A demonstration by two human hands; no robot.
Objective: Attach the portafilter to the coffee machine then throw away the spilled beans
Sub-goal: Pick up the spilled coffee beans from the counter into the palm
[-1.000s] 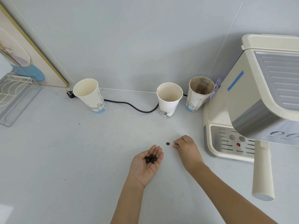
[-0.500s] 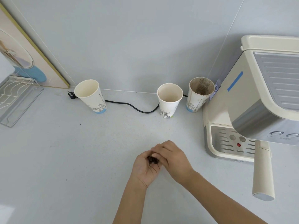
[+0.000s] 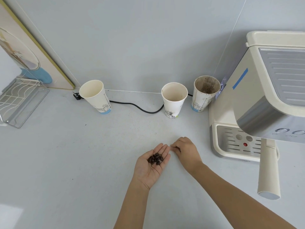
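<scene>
Standing at far right on the counter [image 3: 66, 162], the coffee machine [image 3: 257, 96] is the biggest thing, w/ blue tape on its side; the portafilter [image 3: 269, 169] is already attached, cream handle sticking out toward the camera. Behind at far left, a framed board [image 3: 33, 52] leans on the wall, wire rack [image 3: 18, 103] just in front of it. Three paper cups along the back wall: left cup [image 3: 95, 96] looks empty, middle cup [image 3: 174, 100] also looks empty, right cup [image 3: 205, 95] has brown coffee residue smeared inside and sits just beside the machine. Black cord [image 3: 137, 107] runs behind the cups, from left cup past the middle one. Left hand [image 3: 151, 167] lies palm up, fingers spread flat, a small heap of beans [image 3: 155, 159] resting on it. Right hand [image 3: 185, 151] is just beside the left's fingertips, palm down, fingers curled in w/ thumb and forefinger pressed together; can't tell if a bean is pinched there.
</scene>
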